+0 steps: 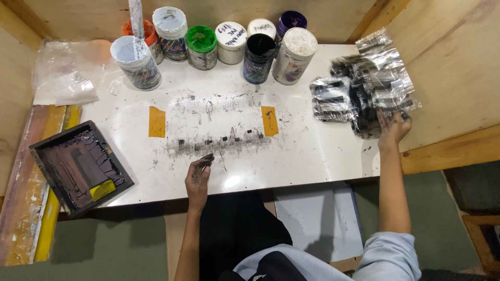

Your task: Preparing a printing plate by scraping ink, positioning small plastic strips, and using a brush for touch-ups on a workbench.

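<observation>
The left hand (198, 176) rests on the white desk (312, 156) just below the smeared black ink marks (216, 140), its fingers pressed together and stained dark; whether they pinch something, I cannot tell. The right hand (392, 127) is spread, its fingers touching the lower edge of the pile of shiny black-and-silver packets (364, 88) at the desk's right end.
</observation>
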